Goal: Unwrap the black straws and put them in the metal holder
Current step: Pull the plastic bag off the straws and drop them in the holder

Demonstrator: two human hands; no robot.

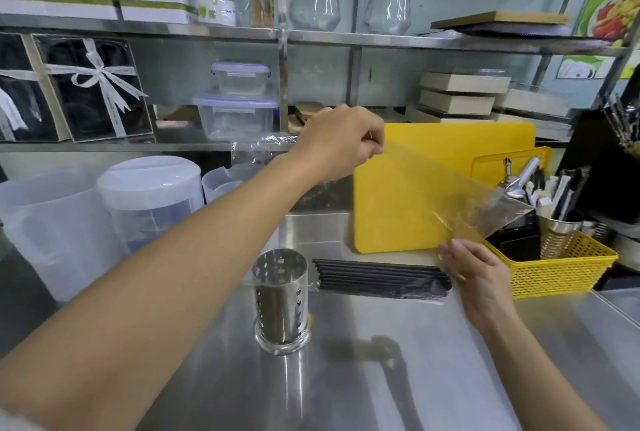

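Stretching across the steel counter (398,378), the left arm reaches far, its hand (341,143) raised and pinched shut on one corner of a clear wrapper (460,195). One right hand (476,273) sits low to the right, fingers clamped on the wrapper's near edge. One bundle of black straws (377,278) lies flat between that hand and the single upright holder (280,299), left of them.

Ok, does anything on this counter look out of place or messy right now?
Nothing spilled or damaged. The black straws lie flat beside the empty, upright metal holder, and the left hand holds a loose clear wrapper aloft.
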